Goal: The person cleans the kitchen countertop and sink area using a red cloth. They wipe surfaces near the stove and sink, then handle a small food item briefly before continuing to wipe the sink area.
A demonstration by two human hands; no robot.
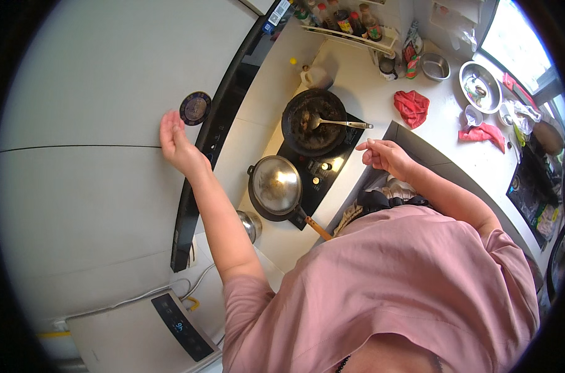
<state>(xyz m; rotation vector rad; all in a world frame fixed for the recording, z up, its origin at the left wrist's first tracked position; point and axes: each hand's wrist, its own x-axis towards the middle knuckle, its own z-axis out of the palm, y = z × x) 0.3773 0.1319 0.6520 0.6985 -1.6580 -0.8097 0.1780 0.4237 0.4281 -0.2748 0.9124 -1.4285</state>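
Note:
My left hand is raised at the range hood, palm turned up and fingers together, with its fingertips beside a round dark badge on the pale cabinet front. Whether it touches anything I cannot tell. My right hand hovers near the stove's front edge, fingers loosely bent, holding nothing. Left of it, a metal spoon or ladle rests in a dark wok on the black gas stove. A second pan, with a wooden handle, sits nearer, covered by a domed metal lid.
Sauce bottles stand on a wall rack. A red cloth, a metal basin, a small metal bowl and a pink cloth lie on the right counter. A metal pot stands behind the covered pan.

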